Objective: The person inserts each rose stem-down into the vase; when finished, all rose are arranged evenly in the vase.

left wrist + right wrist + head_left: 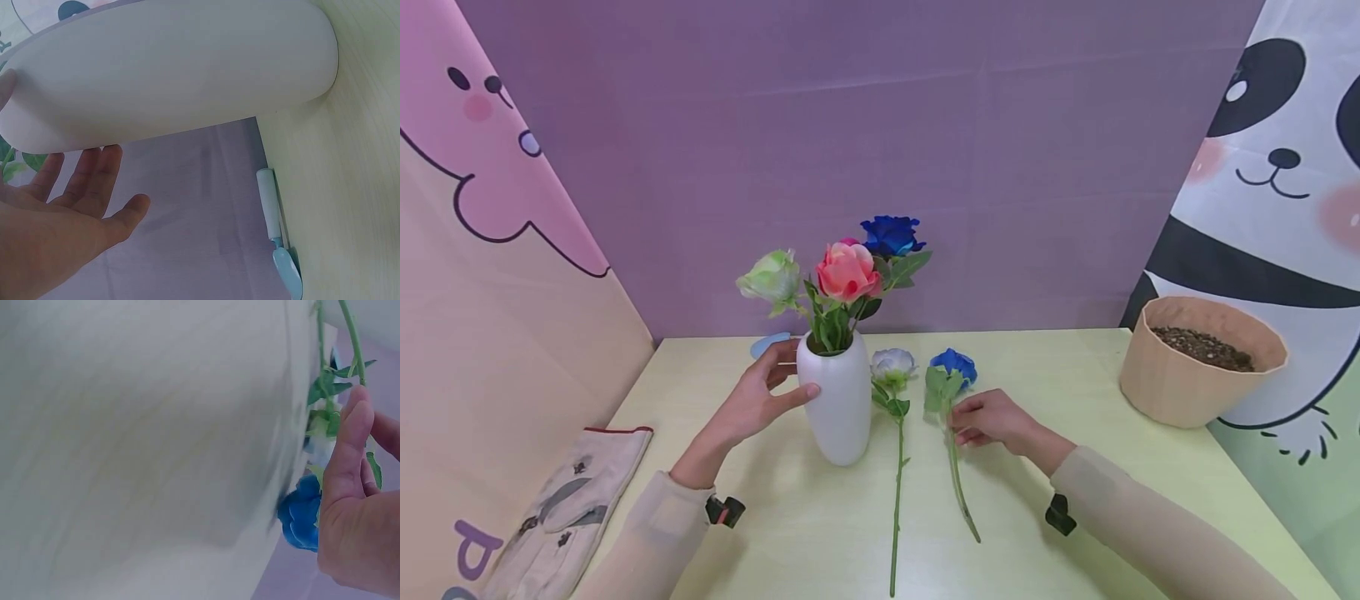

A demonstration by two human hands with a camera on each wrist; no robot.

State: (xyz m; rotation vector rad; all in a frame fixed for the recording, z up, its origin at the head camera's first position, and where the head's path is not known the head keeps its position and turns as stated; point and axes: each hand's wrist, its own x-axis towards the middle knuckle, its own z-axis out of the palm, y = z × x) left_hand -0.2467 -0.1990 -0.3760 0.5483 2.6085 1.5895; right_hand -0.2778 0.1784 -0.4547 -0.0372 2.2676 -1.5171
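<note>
Your left hand (pixel 752 404): open grip, thumb and fingers touching the white vase (pixel 835 400), upright on the tabletop (pixel 1060 392).
Your right hand (pixel 992 419): grip pinching the blue rose (pixel 952 367) stem, lying right of the vase.

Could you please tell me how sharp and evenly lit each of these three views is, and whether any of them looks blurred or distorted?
Head view: sharp, soft even light, faint shadows under the vase, wide-angle bending at the edges. Left wrist view: the left hand and vase fairly clear, the vase filling the frame, no hard glare. Right wrist view: the pale table smeared and featureless, the blue flower soft, the right hand sharper.
</note>
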